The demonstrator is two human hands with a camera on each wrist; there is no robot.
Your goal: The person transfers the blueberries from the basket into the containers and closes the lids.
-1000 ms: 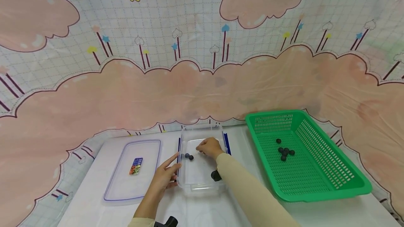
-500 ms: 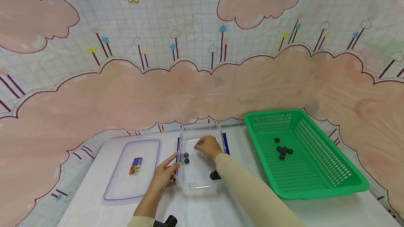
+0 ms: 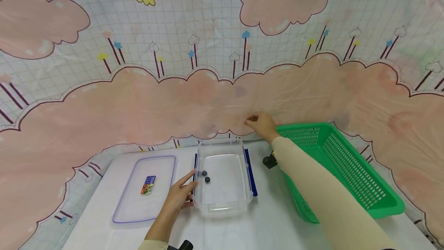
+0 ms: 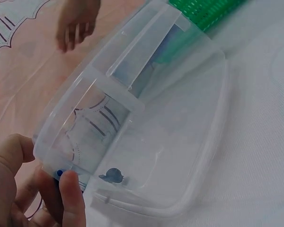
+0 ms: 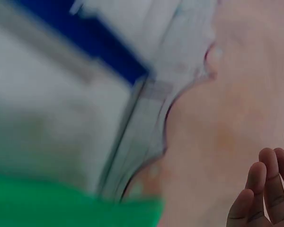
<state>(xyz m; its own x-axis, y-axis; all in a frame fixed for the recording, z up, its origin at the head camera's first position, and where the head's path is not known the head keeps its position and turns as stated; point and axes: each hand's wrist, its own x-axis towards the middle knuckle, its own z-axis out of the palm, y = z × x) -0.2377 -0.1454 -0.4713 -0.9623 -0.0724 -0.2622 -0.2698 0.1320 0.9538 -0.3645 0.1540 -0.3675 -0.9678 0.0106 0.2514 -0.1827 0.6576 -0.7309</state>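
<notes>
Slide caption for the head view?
Left hand touches clear plastic box holding two blueberries; right hand hovers near perforated green basket.

Head view: right sleeve (image 3: 322, 188) at 4 o'clock hides the green basket's (image 3: 357, 165) middle; label (image 3: 148, 185) print at 8 too small to read. Right wrist: right hand (image 5: 265, 194) cropped at 4, blue latch (image 5: 94, 40) blurred at 11. Left wrist: left hand (image 4: 49, 191) cropped at 8.

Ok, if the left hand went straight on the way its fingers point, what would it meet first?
Most likely the clear box, at its left wall; the left hand seems to touch it there, though depth is hard to judge.
</notes>
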